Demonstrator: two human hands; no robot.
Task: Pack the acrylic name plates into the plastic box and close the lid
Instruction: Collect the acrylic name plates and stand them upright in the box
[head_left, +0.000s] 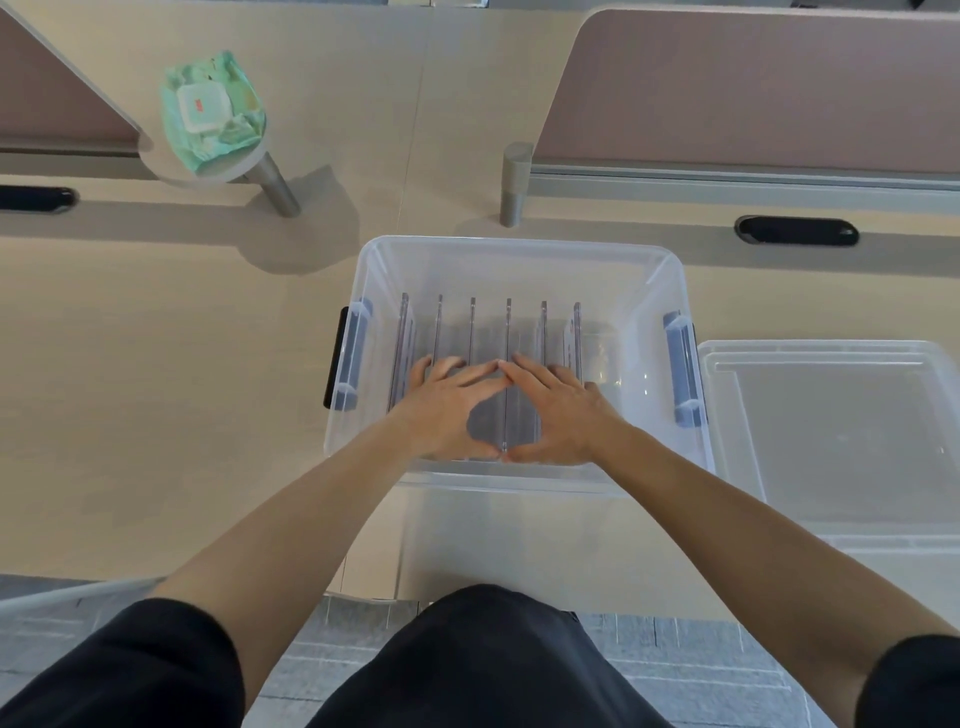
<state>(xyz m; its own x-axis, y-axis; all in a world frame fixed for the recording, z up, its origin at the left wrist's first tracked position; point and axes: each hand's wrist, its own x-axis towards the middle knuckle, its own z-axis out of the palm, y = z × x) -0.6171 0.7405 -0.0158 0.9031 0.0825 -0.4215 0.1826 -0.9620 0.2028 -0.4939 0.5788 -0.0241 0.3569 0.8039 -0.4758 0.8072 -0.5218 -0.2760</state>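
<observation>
A clear plastic box with blue side latches stands open on the desk in front of me. Several clear acrylic name plates stand upright on edge inside it, side by side. My left hand and my right hand lie flat on the top edges of the plates, fingers straight, index fingertips and thumbs touching each other. The clear lid lies flat on the desk just right of the box.
A green pack of wet wipes sits on a small round shelf at the back left. Desk partitions run along the back, with metal posts and black cable slots. The desk's front edge is near my body.
</observation>
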